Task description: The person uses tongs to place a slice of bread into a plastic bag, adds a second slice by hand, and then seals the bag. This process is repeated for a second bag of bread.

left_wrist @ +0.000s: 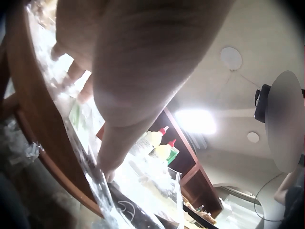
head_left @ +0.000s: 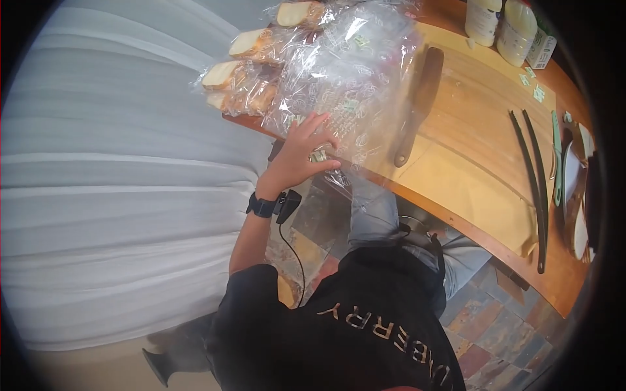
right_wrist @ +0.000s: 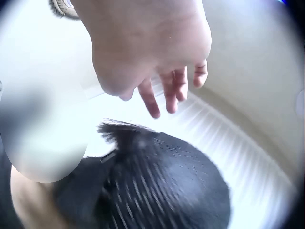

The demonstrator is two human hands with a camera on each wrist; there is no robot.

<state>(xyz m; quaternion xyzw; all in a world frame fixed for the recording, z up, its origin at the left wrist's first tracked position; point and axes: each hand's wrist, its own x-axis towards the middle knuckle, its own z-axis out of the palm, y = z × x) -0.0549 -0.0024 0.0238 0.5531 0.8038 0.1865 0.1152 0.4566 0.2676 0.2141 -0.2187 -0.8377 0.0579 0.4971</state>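
In the head view my left hand [head_left: 303, 153] lies at the table's near edge, fingers spread over a heap of clear plastic bags [head_left: 332, 85] with printed marks and small green labels. The left wrist view shows its thumb [left_wrist: 109, 167] stretched down against shiny plastic. Bread pieces [head_left: 228, 75] in clear wrapping lie just beyond that hand, along the left of the heap. My right hand [right_wrist: 157, 52] is outside the head view. In the right wrist view its fingers hang loosely with nothing between them, above a dark rounded shape [right_wrist: 167, 176] with a hair-like tuft.
A long brown paddle with a holed handle [head_left: 420, 107] lies beside the bags on a wooden board [head_left: 482, 98]. Dark tongs-like strips [head_left: 531, 189] and a green-handled tool [head_left: 557, 156] lie at the right. Bottles [head_left: 517, 32] stand at the back. A white curtain [head_left: 130, 195] hangs left.
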